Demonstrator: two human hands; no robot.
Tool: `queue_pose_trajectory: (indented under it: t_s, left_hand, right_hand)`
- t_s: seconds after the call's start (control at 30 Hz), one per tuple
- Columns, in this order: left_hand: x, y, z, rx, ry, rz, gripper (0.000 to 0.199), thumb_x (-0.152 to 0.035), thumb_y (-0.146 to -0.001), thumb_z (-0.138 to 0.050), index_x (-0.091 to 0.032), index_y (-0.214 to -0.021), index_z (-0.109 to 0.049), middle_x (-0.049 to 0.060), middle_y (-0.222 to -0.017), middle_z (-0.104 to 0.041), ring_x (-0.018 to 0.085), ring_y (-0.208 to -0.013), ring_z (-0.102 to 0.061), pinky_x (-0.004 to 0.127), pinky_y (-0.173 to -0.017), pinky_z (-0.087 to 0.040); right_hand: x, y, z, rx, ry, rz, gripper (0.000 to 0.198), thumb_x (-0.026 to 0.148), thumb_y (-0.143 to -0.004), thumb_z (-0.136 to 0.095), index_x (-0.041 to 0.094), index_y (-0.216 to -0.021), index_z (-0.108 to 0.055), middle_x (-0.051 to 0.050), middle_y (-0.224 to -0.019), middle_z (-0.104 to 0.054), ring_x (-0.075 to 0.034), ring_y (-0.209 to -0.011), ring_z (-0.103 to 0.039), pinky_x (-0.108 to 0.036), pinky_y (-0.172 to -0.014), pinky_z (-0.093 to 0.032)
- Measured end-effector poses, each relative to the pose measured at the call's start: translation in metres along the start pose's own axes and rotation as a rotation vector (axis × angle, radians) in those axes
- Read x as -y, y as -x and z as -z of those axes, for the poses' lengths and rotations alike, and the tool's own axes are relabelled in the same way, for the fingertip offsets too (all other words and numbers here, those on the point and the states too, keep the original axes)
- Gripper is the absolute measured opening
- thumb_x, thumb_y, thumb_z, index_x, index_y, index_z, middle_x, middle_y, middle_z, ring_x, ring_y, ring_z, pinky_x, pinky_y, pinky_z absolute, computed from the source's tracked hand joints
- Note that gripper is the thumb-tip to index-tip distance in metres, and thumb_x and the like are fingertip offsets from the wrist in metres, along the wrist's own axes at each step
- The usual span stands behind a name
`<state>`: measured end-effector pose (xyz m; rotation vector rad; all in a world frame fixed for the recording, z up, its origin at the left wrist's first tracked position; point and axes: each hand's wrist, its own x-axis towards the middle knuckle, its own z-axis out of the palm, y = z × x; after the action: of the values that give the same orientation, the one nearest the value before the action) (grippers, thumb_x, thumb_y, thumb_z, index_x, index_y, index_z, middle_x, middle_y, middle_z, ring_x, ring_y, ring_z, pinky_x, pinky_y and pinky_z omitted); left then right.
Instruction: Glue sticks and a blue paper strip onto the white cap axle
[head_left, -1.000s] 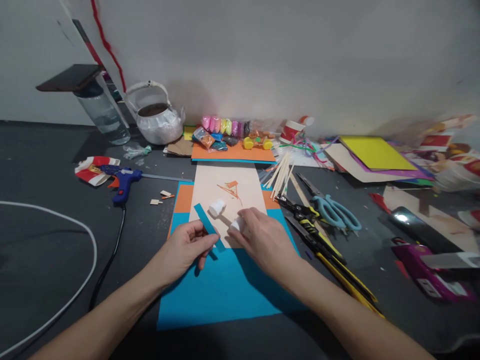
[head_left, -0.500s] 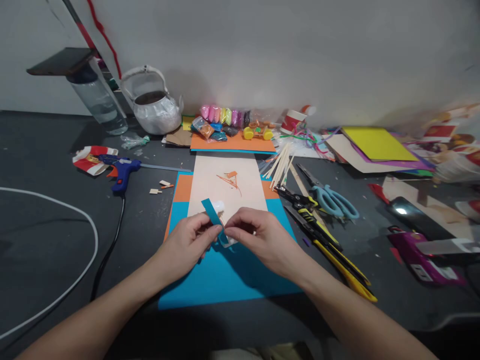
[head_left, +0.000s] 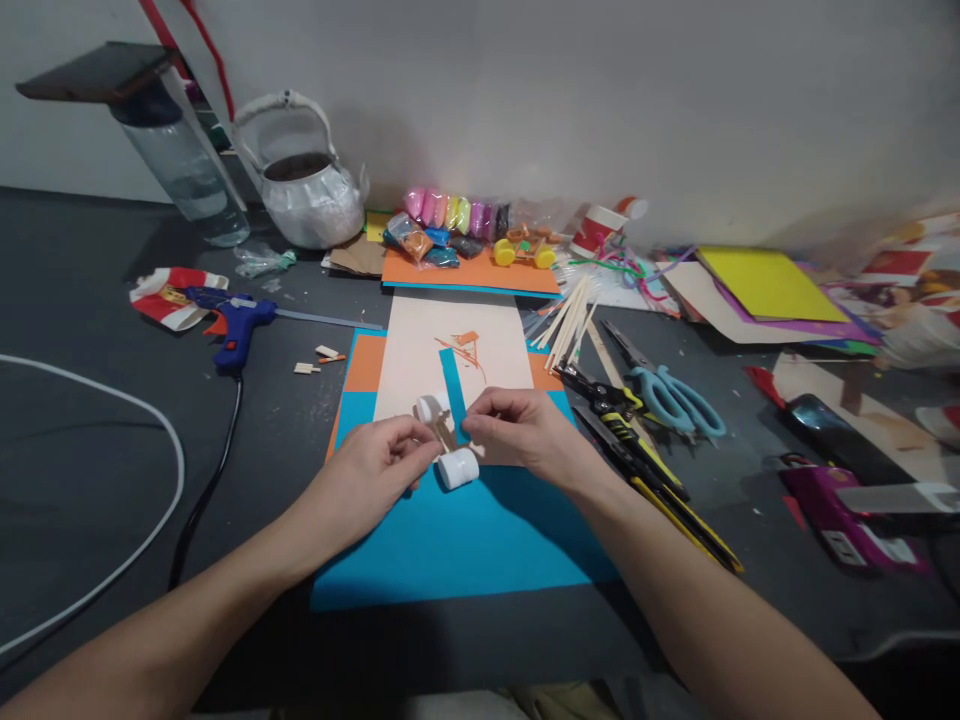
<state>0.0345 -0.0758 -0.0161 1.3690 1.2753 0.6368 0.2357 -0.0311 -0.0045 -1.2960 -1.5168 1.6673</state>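
My right hand [head_left: 525, 430] is closed in a pinch on the lower end of a blue paper strip [head_left: 452, 385], which points up and slightly left. My left hand [head_left: 375, 480], also pinched, holds the edge of a small stick frame [head_left: 442, 428] with white round wheels. One white wheel [head_left: 457, 468] faces me between the hands; the other white wheel [head_left: 431, 407] sits behind. Below both hands lies a blue sheet [head_left: 465, 545], with a pale sheet [head_left: 412, 340] on top bearing orange paper scraps [head_left: 466, 345].
To the left lie a blue glue gun [head_left: 244, 325] and stick bits [head_left: 306, 369]. Scissors [head_left: 675, 400], pliers [head_left: 637, 450] and wooden sticks [head_left: 566, 325] lie right. At the back stand a kettle [head_left: 311, 205], a bottle [head_left: 187, 175] and a yellow-wheeled model [head_left: 525, 250].
The blue strip has moved away from my left fingers into my right hand's pinch, slightly up and right. The white-wheeled frame has come into fuller view between my hands.
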Motion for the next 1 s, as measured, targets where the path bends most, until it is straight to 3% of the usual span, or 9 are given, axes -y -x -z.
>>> queue_pose_trajectory:
  t_s: [0.17,0.33,0.83,1.0]
  left_hand:
    - [0.001,-0.003,-0.001,0.124,0.112,0.142,0.032,-0.046,-0.091,-0.053,-0.017,-0.09,-0.066,-0.006,-0.052,-0.056,0.006,-0.037,-0.04,0.019,-0.039,-0.027]
    - [0.003,-0.008,0.001,0.193,0.174,0.16,0.033,-0.047,-0.091,-0.052,-0.016,-0.084,-0.063,-0.005,-0.051,-0.059,0.004,-0.032,-0.04,0.017,-0.037,-0.026]
    - [0.007,-0.011,0.0,0.198,0.158,0.16,0.029,-0.041,-0.092,-0.051,-0.016,-0.081,-0.06,-0.005,-0.052,-0.059,0.004,-0.034,-0.042,0.017,-0.038,-0.028]
    - [0.009,-0.011,-0.002,0.177,0.143,0.163,0.026,-0.039,-0.091,-0.052,-0.016,-0.092,-0.064,-0.006,-0.051,-0.057,0.004,-0.035,-0.042,0.017,-0.038,-0.028]
  right_hand:
    - [-0.009,-0.002,-0.007,0.015,-0.039,-0.033,0.031,0.043,-0.071,-0.073,0.015,-0.067,-0.059,0.006,-0.051,-0.044,-0.007,-0.048,-0.035,-0.022,-0.046,-0.026]
    - [-0.013,-0.004,-0.01,-0.006,-0.013,-0.02,0.028,0.04,-0.072,-0.073,0.016,-0.066,-0.059,0.006,-0.049,-0.044,-0.007,-0.047,-0.035,-0.022,-0.045,-0.026]
    - [-0.015,-0.003,-0.013,-0.037,0.026,0.015,0.026,0.038,-0.075,-0.069,0.016,-0.066,-0.06,0.006,-0.049,-0.043,-0.007,-0.047,-0.035,-0.022,-0.046,-0.027]
    - [-0.015,-0.002,-0.013,-0.067,0.108,0.033,0.023,0.035,-0.077,-0.067,0.016,-0.066,-0.061,0.005,-0.051,-0.046,-0.008,-0.049,-0.038,-0.023,-0.048,-0.029]
